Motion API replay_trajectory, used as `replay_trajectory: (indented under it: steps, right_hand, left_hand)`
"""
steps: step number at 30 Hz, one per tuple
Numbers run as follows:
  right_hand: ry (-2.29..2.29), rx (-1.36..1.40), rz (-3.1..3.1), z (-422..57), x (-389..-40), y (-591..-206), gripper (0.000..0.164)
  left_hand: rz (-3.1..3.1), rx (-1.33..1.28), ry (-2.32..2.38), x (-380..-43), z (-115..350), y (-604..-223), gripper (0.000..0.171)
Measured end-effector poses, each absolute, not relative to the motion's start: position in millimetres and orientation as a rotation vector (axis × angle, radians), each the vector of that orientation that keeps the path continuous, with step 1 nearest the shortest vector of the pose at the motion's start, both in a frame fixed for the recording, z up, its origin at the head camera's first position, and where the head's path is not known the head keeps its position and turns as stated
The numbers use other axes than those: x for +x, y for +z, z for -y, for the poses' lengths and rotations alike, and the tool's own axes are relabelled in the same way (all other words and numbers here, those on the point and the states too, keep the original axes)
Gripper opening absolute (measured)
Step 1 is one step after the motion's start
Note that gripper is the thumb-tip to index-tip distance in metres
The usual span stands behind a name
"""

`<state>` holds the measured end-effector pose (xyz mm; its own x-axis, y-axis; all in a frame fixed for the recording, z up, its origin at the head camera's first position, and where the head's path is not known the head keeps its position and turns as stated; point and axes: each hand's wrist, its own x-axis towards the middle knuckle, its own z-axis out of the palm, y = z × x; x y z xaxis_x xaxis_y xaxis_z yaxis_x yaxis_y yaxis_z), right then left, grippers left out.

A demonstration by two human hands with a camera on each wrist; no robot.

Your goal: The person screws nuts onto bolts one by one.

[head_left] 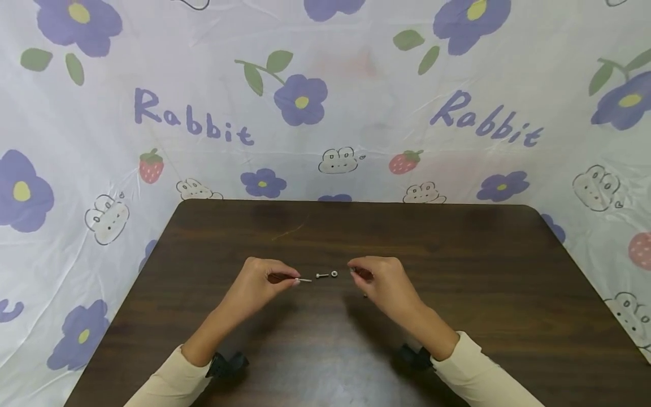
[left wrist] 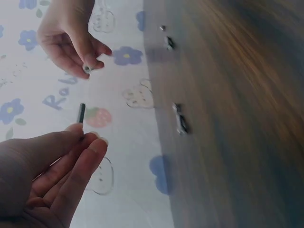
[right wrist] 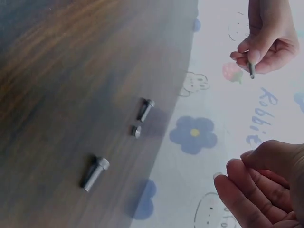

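My left hand (head_left: 259,282) pinches a metal bolt (left wrist: 81,113) between thumb and fingers, its threaded end sticking out toward the right hand. My right hand (head_left: 383,280) is a short way across from it, pinching a small nut (left wrist: 87,69) at the fingertips; in the right wrist view that nut is hidden. Between the hands, a second bolt (head_left: 322,276) lies on the table beside a loose nut (head_left: 334,273). Another bolt (right wrist: 96,173) lies near the right hand, mostly covered by it in the head view. The held bolt and nut are apart.
The dark wood-grain table (head_left: 315,237) carries the loose hardware near its middle. Behind and beside it hangs a white cloth (head_left: 356,113) printed with flowers, rabbits and strawberries. Dark straps (head_left: 226,364) sit on both wrists, by the pale sleeves.
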<state>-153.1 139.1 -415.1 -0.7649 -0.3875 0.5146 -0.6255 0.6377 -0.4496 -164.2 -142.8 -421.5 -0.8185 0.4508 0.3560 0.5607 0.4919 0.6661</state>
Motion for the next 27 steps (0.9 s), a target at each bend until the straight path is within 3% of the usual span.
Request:
replay_trajectory:
  steps: [27]
  right_hand:
    - [1.034,0.689,2.402,-161,-155,-390,0.016]
  left_hand:
    - [2.311,-0.868,-1.558,-164,88,-393,0.008]
